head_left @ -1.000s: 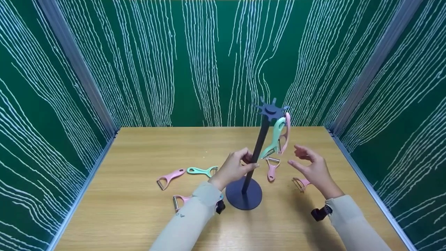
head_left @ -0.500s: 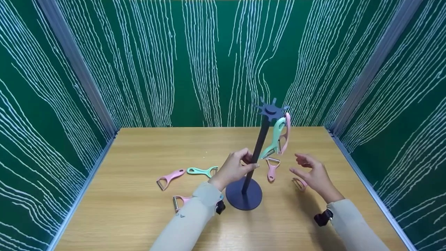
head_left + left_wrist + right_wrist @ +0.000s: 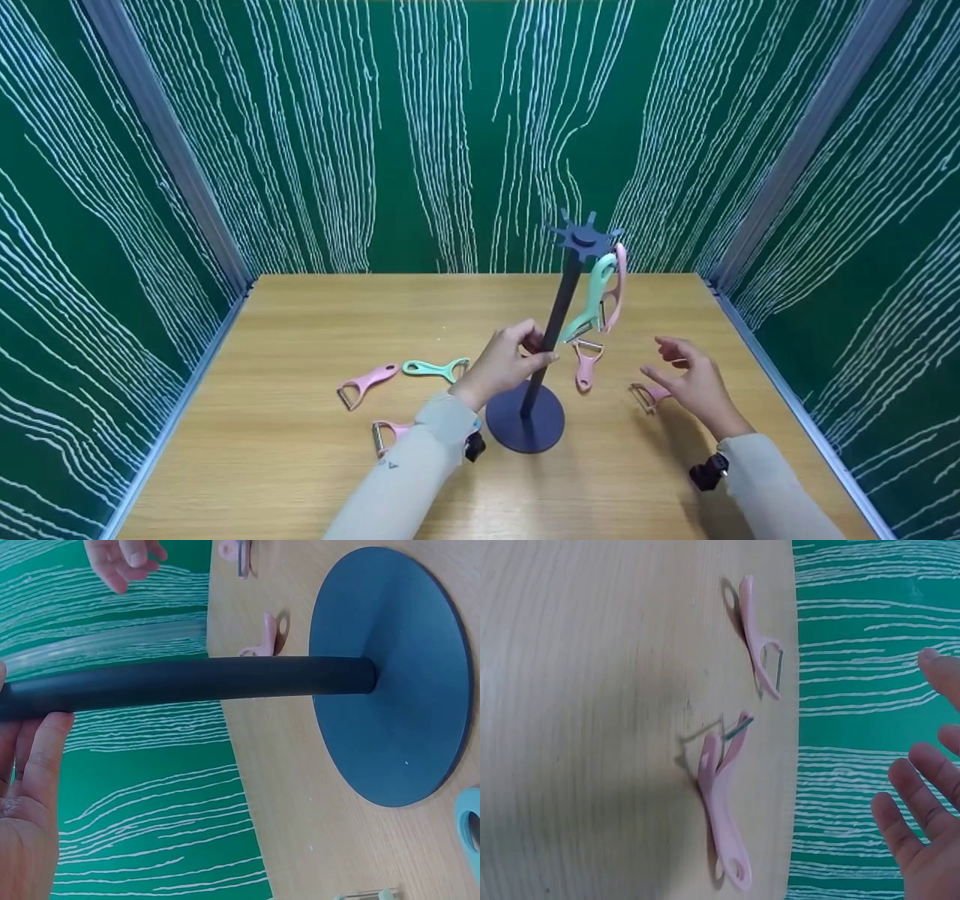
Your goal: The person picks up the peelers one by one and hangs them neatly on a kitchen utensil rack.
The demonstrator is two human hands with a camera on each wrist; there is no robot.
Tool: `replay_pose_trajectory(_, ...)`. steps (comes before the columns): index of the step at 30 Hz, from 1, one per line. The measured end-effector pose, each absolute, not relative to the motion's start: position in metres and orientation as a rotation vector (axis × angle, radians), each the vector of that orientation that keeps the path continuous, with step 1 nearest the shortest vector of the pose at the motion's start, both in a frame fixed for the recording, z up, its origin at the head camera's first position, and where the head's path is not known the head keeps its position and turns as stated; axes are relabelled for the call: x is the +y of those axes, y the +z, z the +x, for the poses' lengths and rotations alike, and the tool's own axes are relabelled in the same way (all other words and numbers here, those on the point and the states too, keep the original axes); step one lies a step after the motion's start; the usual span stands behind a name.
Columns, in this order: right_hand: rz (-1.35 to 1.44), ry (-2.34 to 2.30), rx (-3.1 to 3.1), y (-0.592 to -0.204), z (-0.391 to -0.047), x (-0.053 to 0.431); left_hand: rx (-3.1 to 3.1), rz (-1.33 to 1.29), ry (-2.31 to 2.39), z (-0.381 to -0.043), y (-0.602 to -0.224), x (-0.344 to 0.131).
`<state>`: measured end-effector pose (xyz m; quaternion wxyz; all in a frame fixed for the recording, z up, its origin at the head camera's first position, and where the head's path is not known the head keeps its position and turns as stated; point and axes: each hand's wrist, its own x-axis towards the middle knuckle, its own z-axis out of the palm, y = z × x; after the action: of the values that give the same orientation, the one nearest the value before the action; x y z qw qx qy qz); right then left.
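Observation:
My left hand (image 3: 506, 360) grips the dark post (image 3: 225, 679) of a stand with a round base (image 3: 525, 431) and a spoked top (image 3: 583, 238). A green peeler (image 3: 598, 289) and a pink peeler (image 3: 619, 285) hang by their handles from the spokes on the right. My right hand (image 3: 696, 379) holds nothing, its fingers loosely bent above a pink peeler (image 3: 720, 810) on the table. Part of that peeler's handle is hidden by the hand in the head view. Another pink peeler (image 3: 585, 369) lies just right of the stand.
Left of the stand, a pink peeler (image 3: 367, 384) and a green peeler (image 3: 435, 367) lie on the wooden table (image 3: 300, 465). One more pink peeler (image 3: 386, 433) is partly covered by my left sleeve. Green walls with white lines (image 3: 420, 135) enclose the table's back and sides.
My right hand has moved down and to the right, passing over the pink peeler on the table. My left hand keeps its hold on the post.

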<state>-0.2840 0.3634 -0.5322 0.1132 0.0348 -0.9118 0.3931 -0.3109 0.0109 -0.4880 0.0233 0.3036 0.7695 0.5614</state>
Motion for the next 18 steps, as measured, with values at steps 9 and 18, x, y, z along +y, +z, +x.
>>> replay_pose_trajectory(9, 0.002, 1.1, -2.695, -0.535, -0.288, 0.383, 2.377, 0.934, 1.748, -0.313, -0.489, 0.011)
replay_pose_trajectory(18, -0.152, 1.176, -2.777, -0.545, -0.288, 0.403, 2.367, 0.912, 1.735, -0.312, -0.489, 0.011)
